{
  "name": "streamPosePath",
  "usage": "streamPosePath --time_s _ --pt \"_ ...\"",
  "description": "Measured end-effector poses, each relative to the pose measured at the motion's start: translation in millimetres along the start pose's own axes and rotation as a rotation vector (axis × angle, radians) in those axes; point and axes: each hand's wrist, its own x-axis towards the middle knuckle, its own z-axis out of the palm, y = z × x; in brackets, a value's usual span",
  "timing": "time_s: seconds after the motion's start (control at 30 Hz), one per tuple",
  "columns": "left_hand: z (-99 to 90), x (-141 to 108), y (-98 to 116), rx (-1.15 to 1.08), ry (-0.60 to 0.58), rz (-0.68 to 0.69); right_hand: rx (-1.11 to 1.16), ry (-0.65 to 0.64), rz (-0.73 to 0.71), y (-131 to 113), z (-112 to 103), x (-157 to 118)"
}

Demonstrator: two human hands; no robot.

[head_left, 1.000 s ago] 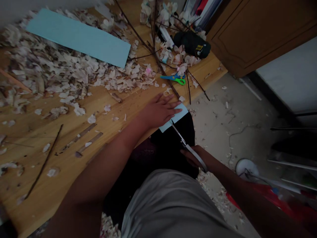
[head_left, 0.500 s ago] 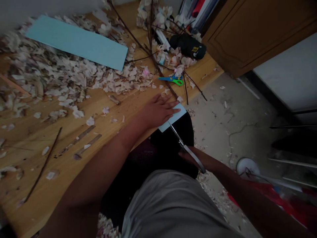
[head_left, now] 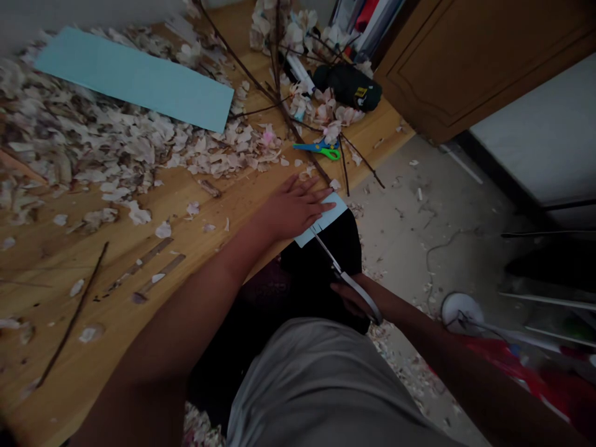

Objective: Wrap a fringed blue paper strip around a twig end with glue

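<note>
My left hand [head_left: 297, 208] lies flat with its fingers spread, pressing a small piece of light blue paper [head_left: 336, 212] onto the table's front edge. Part of that paper sticks out past the edge, and a short slit shows in its overhanging side. My right hand [head_left: 352, 294] is closed round the handles of a pair of scissors [head_left: 358, 290] with pale grey grips. The scissors' blades point up and left, their tips at the paper's near side beside the slit. Most of the right hand's fingers are hidden by the handle and shadow.
A long light blue sheet [head_left: 135, 79] rests on heaped dry petals [head_left: 125, 139] on the wooden table [head_left: 195, 248]. Beyond my left hand lie blue-and-green scissors [head_left: 319, 148], a bare branch [head_left: 261, 88] and a dark folded umbrella [head_left: 349, 85]. A wooden cabinet door [head_left: 465, 56] stands at right.
The scissors' tips have shifted slightly left along the paper's edge, and a slit now shows to their right. My left hand stays on the paper. The whole view has drifted slightly.
</note>
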Motion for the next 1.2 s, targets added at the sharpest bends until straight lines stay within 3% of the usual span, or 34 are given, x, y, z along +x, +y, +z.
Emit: streamPosePath --time_s 0.17,0.43,0.57,0.8,1.03,1.2 --pt "-1.7 1 0 0.016 -0.028 0.002 0.096 -0.041 -0.108 7 -3 5" --pt "1.0 3 -1 0.022 0.004 -0.004 0.083 -0.028 -0.134 10 -2 8" --pt "1.6 8 -2 0.026 0.008 -0.004 0.051 -0.044 -0.106 4 0 5" --pt "1.5 10 -3 0.023 -0.002 0.000 0.026 0.033 -0.076 -9 -1 1" --pt "5.4 9 -4 0.022 0.034 0.010 0.030 0.061 0.006 7 3 8" --pt "2.4 10 -3 0.019 0.014 0.005 0.116 0.006 -0.074 10 2 8"
